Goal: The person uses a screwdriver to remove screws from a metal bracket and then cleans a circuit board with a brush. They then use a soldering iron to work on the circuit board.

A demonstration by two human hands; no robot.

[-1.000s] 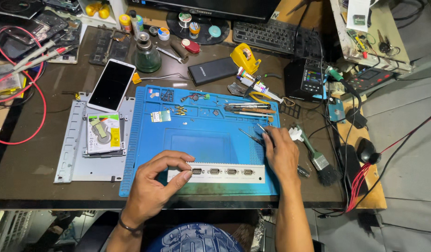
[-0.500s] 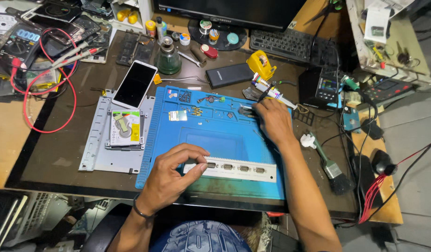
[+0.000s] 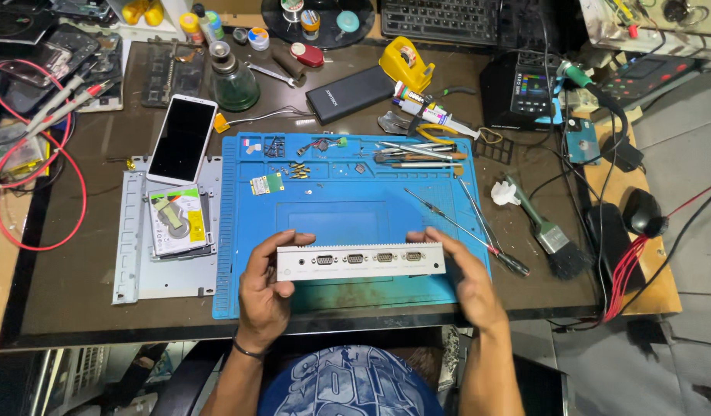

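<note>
A long white metal panel [image 3: 361, 260] with a row of serial ports is held over the front of the blue work mat [image 3: 332, 192]. My left hand [image 3: 264, 296] grips its left end, fingers curled over the top edge. My right hand [image 3: 465, 281] holds its right end, thumb and fingers around it. Two screwdrivers [image 3: 463, 227] lie on the mat just right of the panel.
A hard drive [image 3: 176, 220] rests on a grey metal plate [image 3: 132, 254] to the left, with a phone [image 3: 183, 139] above it. A brush [image 3: 552, 235] lies at the right. Tools, screws, a power bank [image 3: 349, 94] and a keyboard crowd the back of the desk.
My right hand came back from the tools at the mat's far edge and took hold of the panel's right end. The panel now sits lifted between both hands.
</note>
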